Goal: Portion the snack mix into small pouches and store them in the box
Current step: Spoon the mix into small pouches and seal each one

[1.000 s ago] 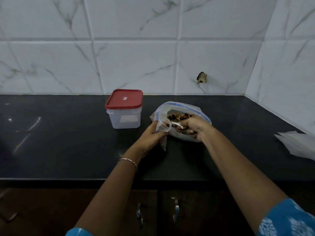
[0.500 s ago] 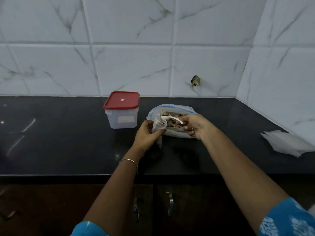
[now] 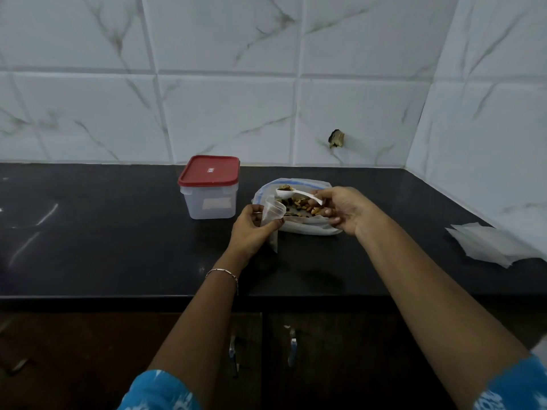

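The spoon (image 3: pixel 299 194) lies almost level, its loaded bowl toward 9 o'clock and its handle toward 3, pinched by the right hand (image 3: pixel 346 210) over the bag (image 3: pixel 307 228) of snack mix (image 3: pixel 300 205). The left hand (image 3: pixel 251 229) grips 1 pouch (image 3: pixel 273 214) upright, its mouth open just under the bowl. 1 s ago the bowl was down in the bag. The box (image 3: pixel 210 199) stands on the bench (image 3: pixel 118 247) at 10 o'clock from the pouch, and its labels are unreadable.

Was lit dimly, coolly and evenly. Showed faint glare streaks left of the box (image 3: pixel 208 187), soft shadows nearer than it. Bowed straight lines far from it; blurred lower corners.
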`<state>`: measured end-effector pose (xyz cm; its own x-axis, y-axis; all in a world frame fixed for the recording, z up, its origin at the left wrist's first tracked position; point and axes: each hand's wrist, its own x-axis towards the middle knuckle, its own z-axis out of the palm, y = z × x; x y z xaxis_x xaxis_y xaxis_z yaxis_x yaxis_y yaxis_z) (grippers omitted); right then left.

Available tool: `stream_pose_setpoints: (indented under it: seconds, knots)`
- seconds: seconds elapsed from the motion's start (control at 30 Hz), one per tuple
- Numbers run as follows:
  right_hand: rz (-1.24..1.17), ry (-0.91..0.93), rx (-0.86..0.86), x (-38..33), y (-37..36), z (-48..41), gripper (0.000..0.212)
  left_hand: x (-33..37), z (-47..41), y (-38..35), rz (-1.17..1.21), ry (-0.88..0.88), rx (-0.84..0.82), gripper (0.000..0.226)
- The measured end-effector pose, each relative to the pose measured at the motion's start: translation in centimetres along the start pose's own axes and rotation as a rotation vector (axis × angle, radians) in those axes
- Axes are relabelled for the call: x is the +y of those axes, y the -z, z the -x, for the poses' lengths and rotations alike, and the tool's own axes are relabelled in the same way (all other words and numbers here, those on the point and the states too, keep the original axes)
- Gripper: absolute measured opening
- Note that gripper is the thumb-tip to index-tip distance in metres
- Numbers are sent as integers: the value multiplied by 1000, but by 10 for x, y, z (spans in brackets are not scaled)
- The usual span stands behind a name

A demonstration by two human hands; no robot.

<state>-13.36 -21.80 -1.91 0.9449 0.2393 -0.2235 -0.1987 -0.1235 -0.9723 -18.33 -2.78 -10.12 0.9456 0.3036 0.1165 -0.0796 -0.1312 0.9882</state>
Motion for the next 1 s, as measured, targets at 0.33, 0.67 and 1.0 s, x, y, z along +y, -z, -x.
stream_pose_setpoints:
  seconds: [0.33,0.67,1.0]
  knots:
    - [751,498,68,3,-29,11,28,-2,-2,-2,-21,-24,28,53]
    - [1550,1283,302,3,-29,15,24,0,0,-3,17,-32,77,49]
    - [1444,1345,348,15,-17,13,34,0,0,-1,45,-35,63,51]
